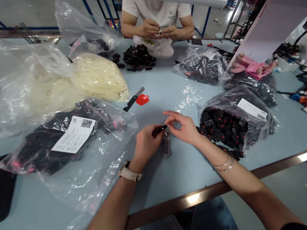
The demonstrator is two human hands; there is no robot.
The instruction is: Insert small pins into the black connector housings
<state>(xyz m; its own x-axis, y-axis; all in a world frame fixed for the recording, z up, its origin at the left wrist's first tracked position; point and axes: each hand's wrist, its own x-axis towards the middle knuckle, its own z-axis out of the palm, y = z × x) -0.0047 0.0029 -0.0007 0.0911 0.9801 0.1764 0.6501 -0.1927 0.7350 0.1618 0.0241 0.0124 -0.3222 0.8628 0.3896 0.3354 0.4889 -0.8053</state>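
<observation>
My left hand [147, 142] grips a small black plastic connector [160, 129] between thumb and fingers. Close to its right end, my right hand [186, 130] has thumb and index finger pinched together, the other fingers raised; whatever the pinch holds is too small to make out. Beneath the hands a narrow clear-and-grey object, perhaps a small tool [167, 148], lies on the table. Beyond my right hand, tiny white pieces [189, 96] are scattered. An open plastic bag of black connectors with orange-red parts [226, 126] lies right of my right hand.
A box-cutter blade with a black handle [133, 99] lies near a red piece [142, 99]. Bags [72, 140] crowd the left side. Across the table a co-worker [157, 16] handles small parts behind a pile of black connectors [138, 58]. A shelf post [274, 28] and cables stand right.
</observation>
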